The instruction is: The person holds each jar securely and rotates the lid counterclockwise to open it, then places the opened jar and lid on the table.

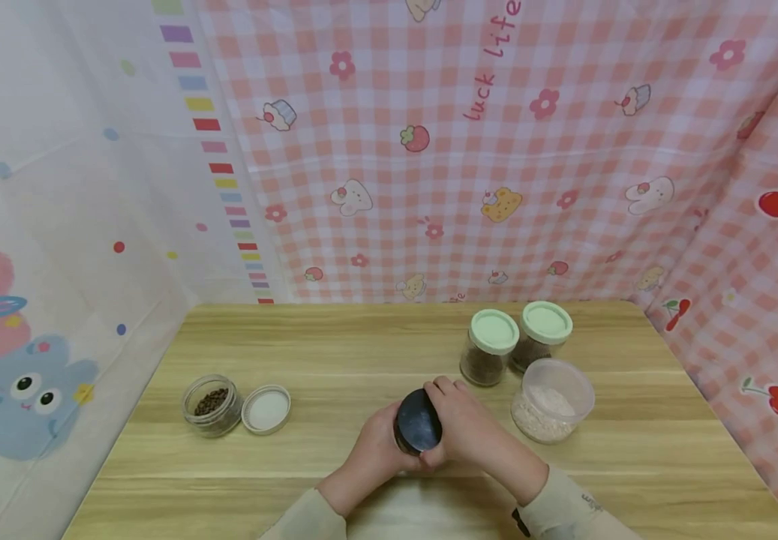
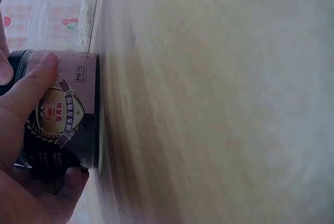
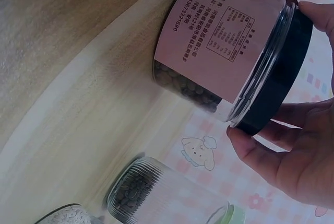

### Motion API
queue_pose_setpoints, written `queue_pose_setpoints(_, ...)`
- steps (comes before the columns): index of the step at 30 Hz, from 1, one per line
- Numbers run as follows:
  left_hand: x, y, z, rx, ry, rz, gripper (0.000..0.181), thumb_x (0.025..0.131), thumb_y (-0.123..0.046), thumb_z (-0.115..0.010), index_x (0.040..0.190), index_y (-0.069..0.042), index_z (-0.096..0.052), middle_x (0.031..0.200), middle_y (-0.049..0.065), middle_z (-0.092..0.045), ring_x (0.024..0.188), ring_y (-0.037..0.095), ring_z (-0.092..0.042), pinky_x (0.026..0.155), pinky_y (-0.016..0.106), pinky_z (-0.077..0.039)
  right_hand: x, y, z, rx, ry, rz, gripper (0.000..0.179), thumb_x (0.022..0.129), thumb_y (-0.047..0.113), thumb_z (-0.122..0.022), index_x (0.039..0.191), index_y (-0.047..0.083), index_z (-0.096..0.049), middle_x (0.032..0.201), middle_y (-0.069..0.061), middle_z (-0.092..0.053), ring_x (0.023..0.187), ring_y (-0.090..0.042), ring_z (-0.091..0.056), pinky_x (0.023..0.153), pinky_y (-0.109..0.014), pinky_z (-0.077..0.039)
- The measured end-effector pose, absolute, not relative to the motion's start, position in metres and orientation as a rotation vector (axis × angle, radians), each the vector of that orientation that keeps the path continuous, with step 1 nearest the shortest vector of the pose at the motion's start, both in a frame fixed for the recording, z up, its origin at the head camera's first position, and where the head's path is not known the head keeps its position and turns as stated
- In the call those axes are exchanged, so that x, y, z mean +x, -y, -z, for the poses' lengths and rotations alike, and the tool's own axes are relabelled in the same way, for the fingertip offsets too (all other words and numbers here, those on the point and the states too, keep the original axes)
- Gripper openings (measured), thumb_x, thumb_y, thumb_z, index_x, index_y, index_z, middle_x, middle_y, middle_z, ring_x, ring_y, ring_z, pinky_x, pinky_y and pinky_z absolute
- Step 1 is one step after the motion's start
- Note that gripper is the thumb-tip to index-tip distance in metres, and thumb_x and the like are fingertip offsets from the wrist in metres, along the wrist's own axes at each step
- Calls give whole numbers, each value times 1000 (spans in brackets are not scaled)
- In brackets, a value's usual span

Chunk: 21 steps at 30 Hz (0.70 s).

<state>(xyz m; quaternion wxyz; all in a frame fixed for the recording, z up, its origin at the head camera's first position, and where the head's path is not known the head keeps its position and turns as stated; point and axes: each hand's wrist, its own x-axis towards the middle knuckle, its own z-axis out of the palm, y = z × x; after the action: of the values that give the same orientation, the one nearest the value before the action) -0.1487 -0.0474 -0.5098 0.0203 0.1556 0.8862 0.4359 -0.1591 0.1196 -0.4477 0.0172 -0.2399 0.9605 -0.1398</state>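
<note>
A clear plastic jar (image 3: 214,36) with a pink and black label and dark bean-like pieces inside stands on the table at the front middle. Its black lid (image 1: 419,421) sits on top. My left hand (image 1: 378,442) grips the jar's body, thumb across the label in the left wrist view. Around the lid's rim curl the fingers of my right hand (image 1: 466,424). To the right is an uncovered plastic tub (image 1: 547,420) of pale flakes, the thing nearest that hand besides the jar. Whether the lid is loose cannot be told.
Two glass jars with mint-green lids (image 1: 494,331) (image 1: 547,322) stand at the back right, dark contents inside. On the left, an uncovered glass jar (image 1: 216,420) holds brown pieces, and a white round lid (image 1: 266,409) lies beside it. Patterned cloth (image 1: 389,172) hangs behind the wooden table (image 1: 334,337).
</note>
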Motion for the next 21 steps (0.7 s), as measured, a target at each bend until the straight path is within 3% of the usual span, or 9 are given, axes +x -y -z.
queue_pose_setpoints(8,-149,47,510,484,-2792,-1296,88,49,-32,-93,124,-5,-56,114,8,-65,105,24,-62,90,39,-51,-157,-118,446,-716,-2969,436,106,47,48,-86,133,-1,-48,124,-14,-52,107,-30,-49,90,-41,-49)
queue_pose_setpoints(14,-147,48,513,523,-2738,-1314,89,55,-31,-90,129,-3,-50,122,12,-60,111,27,-57,95,44,-47,-155,-117,446,-612,-2966,444,104,52,51,-85,131,-3,-47,119,-19,-51,106,-32,-49,89,-43,-49)
queue_pose_setpoints(17,-146,49,514,510,-2691,-1343,97,58,-35,-88,136,1,-42,130,15,-54,118,30,-53,98,47,-45,-154,-116,445,-564,-2971,447,100,53,51,-86,129,-3,-49,114,-18,-52,102,-31,-51,86,-44,-50)
queue_pose_setpoints(21,-146,49,515,526,-2632,-1424,103,56,-39,-90,140,-6,-38,134,10,-52,121,27,-52,100,46,-44,-154,-113,441,-508,-2956,442,101,55,53,-85,131,-2,-48,115,-20,-52,103,-33,-53,85,-46,-50)
